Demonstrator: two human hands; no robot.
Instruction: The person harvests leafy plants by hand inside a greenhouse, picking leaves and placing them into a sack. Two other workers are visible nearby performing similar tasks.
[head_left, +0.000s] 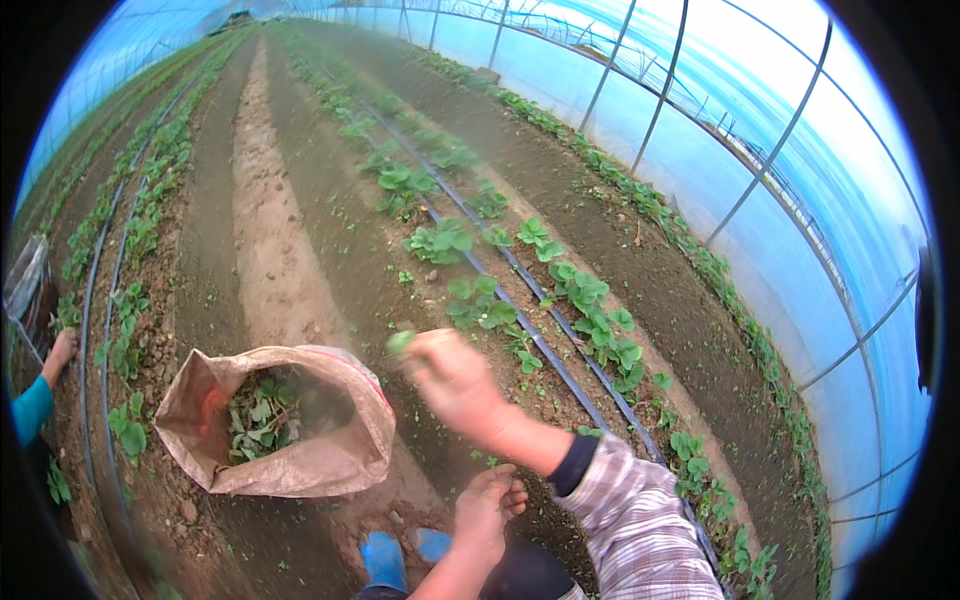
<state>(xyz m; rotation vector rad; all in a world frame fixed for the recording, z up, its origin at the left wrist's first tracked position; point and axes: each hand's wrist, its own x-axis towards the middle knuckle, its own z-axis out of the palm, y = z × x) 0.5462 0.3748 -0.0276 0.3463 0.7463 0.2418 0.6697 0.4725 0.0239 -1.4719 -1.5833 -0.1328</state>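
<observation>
My right hand (457, 382), in a plaid sleeve with a dark cuff, is stretched over the furrow, its fingers closed on a small green leaf (400, 343); it is slightly blurred. Nearer to me, my left hand (486, 510) hangs over the soil with its fingers curled, and whether it holds something cannot be told. A woven plastic sack (300, 469) stands with its mouth open to the left of both hands. Inside it lie picked leaves and stems (262, 416). Strawberry plants (480, 304) grow in the bed beyond my right hand.
Paired drip hoses (540, 345) run along the bed. My blue boots (384, 559) are on the furrow soil. At the far left, a co-worker's hand (64, 345) reaches toward plants, near a plastic bag (28, 281). A plastic-film greenhouse wall (720, 247) with metal hoops curves along the right.
</observation>
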